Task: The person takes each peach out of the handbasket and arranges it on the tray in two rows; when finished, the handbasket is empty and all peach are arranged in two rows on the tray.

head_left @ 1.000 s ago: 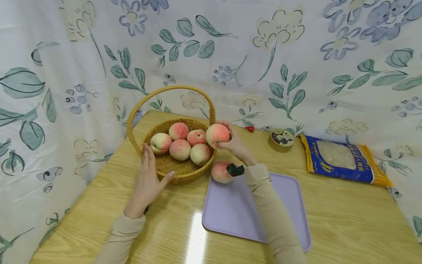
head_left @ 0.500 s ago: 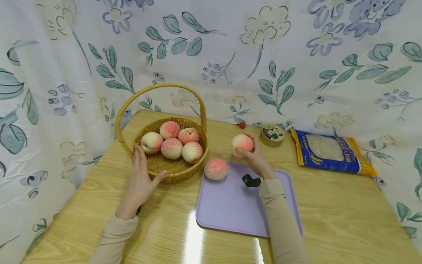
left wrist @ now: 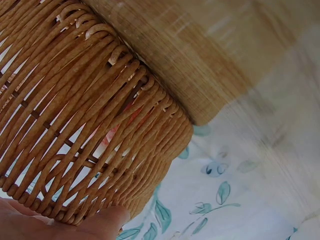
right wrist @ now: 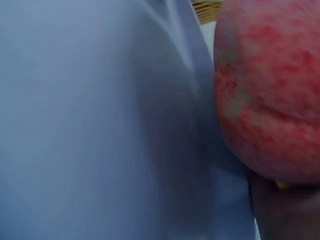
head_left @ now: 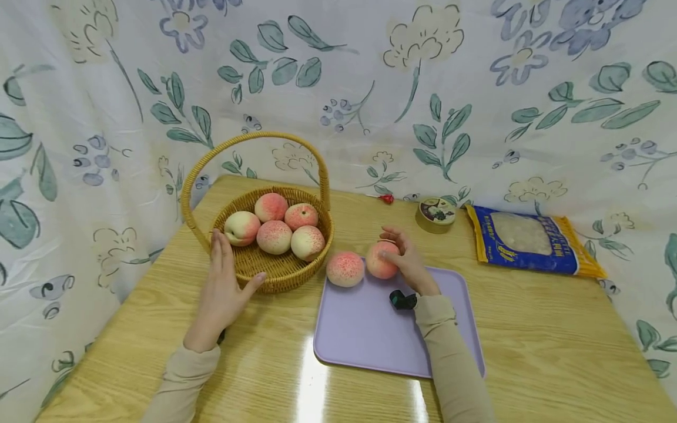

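Observation:
My left hand (head_left: pixel 224 294) rests on the near left rim of a woven basket (head_left: pixel 280 285), fingers straight and thumb spread along the edge. In the left wrist view the thumb (left wrist: pixel 107 222) lies against the basket's wickerwork (left wrist: pixel 85 115). Several peaches (head_left: pixel 274 237) lie inside the basket. My right hand (head_left: pixel 409 264) is at a pink peach (head_left: pixel 382 264) on the far edge of a lilac tray (head_left: pixel 370 335); its fingers are spread loosely above, the thumb overlapping the fruit. Another peach (head_left: pixel 345 269) sits beside it at the tray's corner.
A round tin (head_left: pixel 436 216) stands behind the tray, near a small red item (head_left: pixel 387 198). To the right lies a blue and yellow food packet (head_left: pixel 529 241). A floral curtain (head_left: pixel 359 76) hangs behind the wooden table (head_left: pixel 550 341).
My right hand has carried the peach from the basket's right rim over to the tray and lowered it beside the other peach, its fingers loosening. My left hand stays at the basket.

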Action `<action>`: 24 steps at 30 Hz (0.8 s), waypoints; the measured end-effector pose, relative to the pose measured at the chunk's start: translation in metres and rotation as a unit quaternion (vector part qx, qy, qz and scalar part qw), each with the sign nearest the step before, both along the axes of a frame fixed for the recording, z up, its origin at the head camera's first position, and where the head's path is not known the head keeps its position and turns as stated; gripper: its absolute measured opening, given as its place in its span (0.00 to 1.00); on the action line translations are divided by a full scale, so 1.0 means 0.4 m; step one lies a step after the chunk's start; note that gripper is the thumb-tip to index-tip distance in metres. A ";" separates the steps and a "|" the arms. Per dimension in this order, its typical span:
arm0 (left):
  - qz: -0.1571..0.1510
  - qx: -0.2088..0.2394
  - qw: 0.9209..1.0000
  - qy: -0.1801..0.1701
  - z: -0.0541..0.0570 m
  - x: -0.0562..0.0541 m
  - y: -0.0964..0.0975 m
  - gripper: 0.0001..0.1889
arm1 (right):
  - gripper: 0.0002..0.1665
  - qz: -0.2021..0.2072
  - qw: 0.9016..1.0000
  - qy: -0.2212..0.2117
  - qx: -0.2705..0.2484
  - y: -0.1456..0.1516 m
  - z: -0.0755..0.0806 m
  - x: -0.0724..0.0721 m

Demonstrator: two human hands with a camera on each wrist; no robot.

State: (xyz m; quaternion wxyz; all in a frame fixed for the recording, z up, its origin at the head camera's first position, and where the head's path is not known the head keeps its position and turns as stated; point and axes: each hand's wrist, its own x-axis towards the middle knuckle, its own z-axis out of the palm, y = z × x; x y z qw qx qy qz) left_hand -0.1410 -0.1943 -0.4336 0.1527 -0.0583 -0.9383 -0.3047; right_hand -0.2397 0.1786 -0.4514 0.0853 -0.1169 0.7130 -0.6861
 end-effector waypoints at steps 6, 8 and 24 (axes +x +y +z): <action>0.001 0.000 1.000 0.004 0.000 0.001 -0.002 0.57 | 0.37 0.089 0.995 0.022 0.035 0.008 -0.006 0.004; 0.000 0.000 1.000 0.001 0.001 0.002 -0.001 0.57 | 0.35 0.104 0.993 0.025 0.050 0.009 -0.007 0.004; 0.002 0.000 1.000 -0.002 -0.005 0.003 -0.002 0.57 | 0.31 0.100 0.995 0.014 0.020 -0.003 0.098 -0.047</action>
